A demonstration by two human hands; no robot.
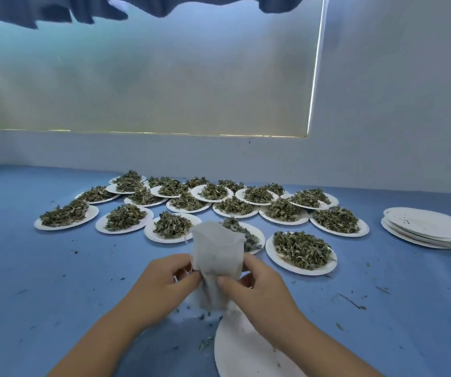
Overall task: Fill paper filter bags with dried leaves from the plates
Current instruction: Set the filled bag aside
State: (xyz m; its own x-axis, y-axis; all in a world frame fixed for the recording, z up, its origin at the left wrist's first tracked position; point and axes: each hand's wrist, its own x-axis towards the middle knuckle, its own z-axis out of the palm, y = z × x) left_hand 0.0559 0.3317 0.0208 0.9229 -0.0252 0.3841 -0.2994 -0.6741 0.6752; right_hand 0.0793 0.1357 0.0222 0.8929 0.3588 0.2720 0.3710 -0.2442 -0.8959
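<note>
A pale paper filter bag [216, 254] stands upright in front of me, held above the blue table. My left hand [161, 284] pinches its left edge and my right hand [257, 289] pinches its right side. Behind the bag lies a plate [257, 235] of dried leaves, partly hidden by the bag. Several more white plates heaped with dried green leaves spread across the table, such as the near right plate [300, 265] and the far left plate [91, 213]. An emptied white plate [235, 349] lies under my right wrist.
A stack of empty white plates [425, 227] sits at the right edge of the blue table [42, 281]. Leaf crumbs and small stems are scattered over the table near me. A white wall with a covered window rises behind the plates.
</note>
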